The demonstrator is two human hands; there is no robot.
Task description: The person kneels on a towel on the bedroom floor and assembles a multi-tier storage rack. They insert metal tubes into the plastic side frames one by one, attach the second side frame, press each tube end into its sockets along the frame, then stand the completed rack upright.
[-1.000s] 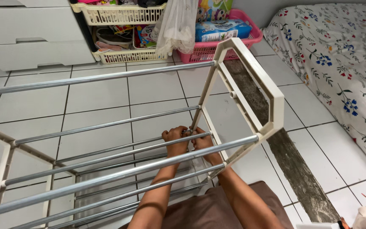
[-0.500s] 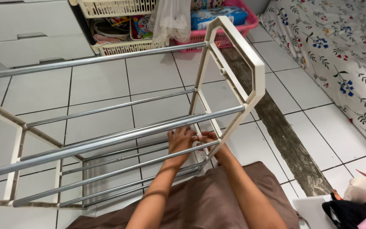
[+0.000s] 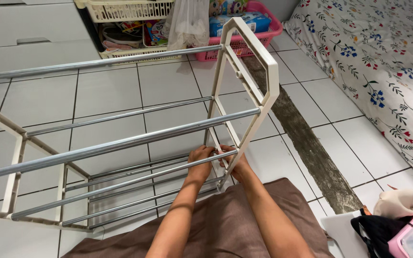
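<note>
Both hands work at 1 joint. The left hand (image 3: 201, 156) is curled around the near end of a metal rail (image 3: 120, 184), fingers wrapped over the tube. The right hand (image 3: 229, 160) is closed on the lower leg of the cream plastic end frame (image 3: 249, 86), just where that rail meets it; the 2 hands almost touch. Whether the rail tip sits fully in its socket cannot be told, as the fingers cover it.

The rack lies on the tiled floor (image 3: 168, 86), its rails running leftward to a second end frame (image 3: 15, 177). A brown cloth (image 3: 225, 220) covers the person's lap beneath the forearms.

Risks, as judged:
- Fingers sit close at the joint; a sudden seating of the tube could pinch them.
- The upright frame is steadied only low down; sideways force could tip it or pull the upper rails (image 3: 120, 143) loose.
- A slanted rail could jam or crack the plastic socket.
- A freed tube would drop onto hard tile.

The flowered bed (image 3: 383, 62) and baskets (image 3: 130, 9) stand well apart.
</note>
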